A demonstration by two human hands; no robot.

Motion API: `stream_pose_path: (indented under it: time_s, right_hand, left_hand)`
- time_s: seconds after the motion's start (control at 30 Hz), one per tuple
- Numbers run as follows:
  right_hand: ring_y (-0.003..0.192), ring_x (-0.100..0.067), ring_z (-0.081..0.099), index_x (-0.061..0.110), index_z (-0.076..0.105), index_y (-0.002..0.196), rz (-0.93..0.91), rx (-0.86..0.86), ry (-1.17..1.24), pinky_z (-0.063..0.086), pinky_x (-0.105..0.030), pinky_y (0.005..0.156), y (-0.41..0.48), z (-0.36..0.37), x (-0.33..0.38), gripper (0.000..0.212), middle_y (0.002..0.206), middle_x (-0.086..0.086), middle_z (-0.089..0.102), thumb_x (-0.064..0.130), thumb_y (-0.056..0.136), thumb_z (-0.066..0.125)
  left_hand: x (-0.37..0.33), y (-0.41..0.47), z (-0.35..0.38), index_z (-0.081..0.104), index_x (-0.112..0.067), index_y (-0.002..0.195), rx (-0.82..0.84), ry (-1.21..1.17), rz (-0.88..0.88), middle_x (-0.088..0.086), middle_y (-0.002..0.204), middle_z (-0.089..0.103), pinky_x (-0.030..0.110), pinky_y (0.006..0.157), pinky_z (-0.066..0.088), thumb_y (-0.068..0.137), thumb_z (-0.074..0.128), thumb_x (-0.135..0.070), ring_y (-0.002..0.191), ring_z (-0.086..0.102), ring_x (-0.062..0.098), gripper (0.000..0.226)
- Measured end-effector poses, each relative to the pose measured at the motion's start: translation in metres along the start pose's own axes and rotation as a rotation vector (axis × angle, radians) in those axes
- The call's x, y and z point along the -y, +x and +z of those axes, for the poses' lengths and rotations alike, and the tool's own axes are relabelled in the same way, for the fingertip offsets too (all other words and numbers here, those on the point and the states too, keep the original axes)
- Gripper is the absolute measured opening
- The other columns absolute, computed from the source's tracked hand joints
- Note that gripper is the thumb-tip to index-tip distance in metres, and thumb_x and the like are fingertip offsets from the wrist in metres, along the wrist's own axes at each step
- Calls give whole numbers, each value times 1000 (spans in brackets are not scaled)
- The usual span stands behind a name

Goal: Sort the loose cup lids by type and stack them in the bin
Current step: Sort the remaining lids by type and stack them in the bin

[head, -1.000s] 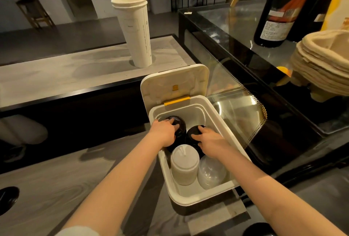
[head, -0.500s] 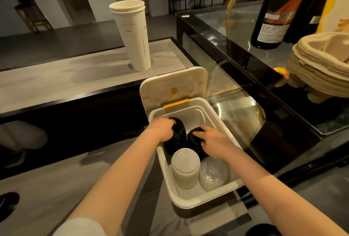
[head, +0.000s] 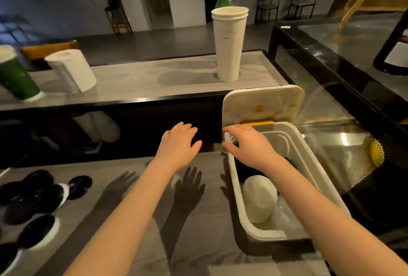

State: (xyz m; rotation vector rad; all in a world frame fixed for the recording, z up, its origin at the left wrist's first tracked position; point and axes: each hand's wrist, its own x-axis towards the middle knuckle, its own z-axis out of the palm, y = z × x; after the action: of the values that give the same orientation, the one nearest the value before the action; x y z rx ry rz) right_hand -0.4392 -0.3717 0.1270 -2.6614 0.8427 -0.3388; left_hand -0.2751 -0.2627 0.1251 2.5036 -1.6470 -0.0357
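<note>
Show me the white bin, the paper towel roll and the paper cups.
white bin (head: 263, 234), head view, near rim.
paper towel roll (head: 71, 71), head view, side wrap.
paper cups (head: 228, 48), head view, mid side.

Both of the person's 2 bare arms reach forward side by side, palms down. The left forearm (head: 132, 209) runs up from the lower left to the left hand (head: 177, 143), which hovers flat with its fingers straight and spread, thumb out to the right. The right forearm (head: 320, 209) comes in from the lower right, and the right hand (head: 247, 143) points leftward with fingers loosely curved, thumb below them.
</note>
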Motion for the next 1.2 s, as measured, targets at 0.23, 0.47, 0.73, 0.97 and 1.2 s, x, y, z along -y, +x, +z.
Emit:
stream_pose_path:
  time_s: [0.23,0.47,0.73,0.97,1.2]
  right_hand:
    - [127,-18,45,25,41,141,-250,148,41,45,-37,100,34,49,93,49,140,3,49,41,96,48]
    - [119,-19,51,24,46,136,-376,262,55,47,-36,93,62,105,190,46,134,1,52,40,94,51]
    - [120,-21,52,20,51,132,-354,381,25,47,-37,95,95,183,306,42,133,-3,55,38,94,51]
    - [107,-25,57,17,57,122,-286,534,37,50,-36,83,126,259,379,31,122,-4,60,28,93,52]
    - [125,-28,46,16,36,141,-146,628,-7,43,-37,99,149,332,406,58,142,-10,41,31,89,58]
  left_hand:
    - [103,-88,-13,31,-18,146,16,17,-349,0,155,26,42,114,21,97,38,-44,145,13,19,55]
    - [197,-160,-11,33,-17,145,17,-31,-571,0,153,29,42,114,24,97,39,-45,144,17,20,56]
    - [328,-203,-8,36,-17,143,44,-77,-686,2,151,32,42,112,27,96,43,-42,142,21,20,55]
    - [444,-221,5,33,-14,144,163,-153,-740,6,147,36,42,106,35,95,47,-37,135,34,25,56]
    - [513,-207,39,23,-12,147,434,-287,-769,11,151,26,41,110,33,90,58,-37,137,30,30,71]
